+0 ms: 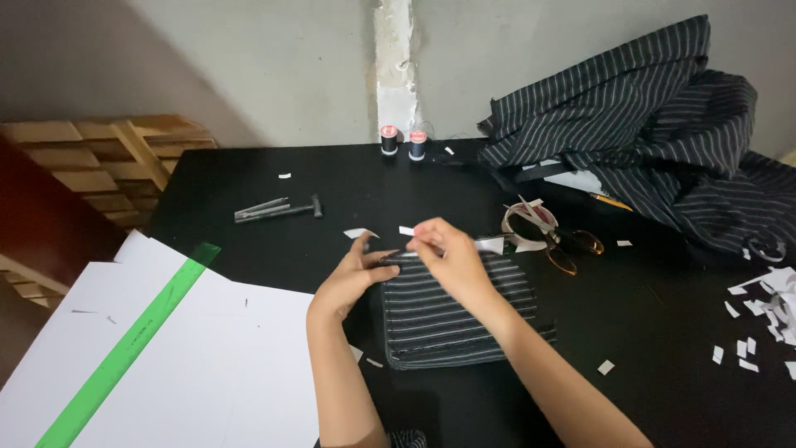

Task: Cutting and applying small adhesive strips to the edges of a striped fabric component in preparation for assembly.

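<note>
Head view
Landmark: folded striped cloth (452, 311), flat on the black table (663, 332), near its middle.
Containers: none seen; loose goods only.
Left hand (352, 278): at the cloth's upper left corner, fingers pinched on the top edge.
Right hand (448, 253): over the cloth's top edge, thumb and fingers pinching a small white piece against it; cannot tell what the piece is.
Cloth axis: roughly square fold, stripes running left to right, top edge turned away from the person.
Right of cloth: scissors (564, 241) just beyond the upper right corner, lying on a loop of tape measure (522, 220); open black table further right, then white scraps (759, 328) towards the table's right edge.
Behind cloth: two thread spools (402, 143) upright at the far edge by the wall; dark metal tool (278, 209) to the far left, well apart.
Far right, behind: heap of striped fabric (655, 133), piled over the table's back corner.
Left of cloth: white sheets (207, 365) overhanging the table's left edge, green ruler (124, 348) lying diagonally on them.
Open room: bare table in front of and right of the cloth.
</note>
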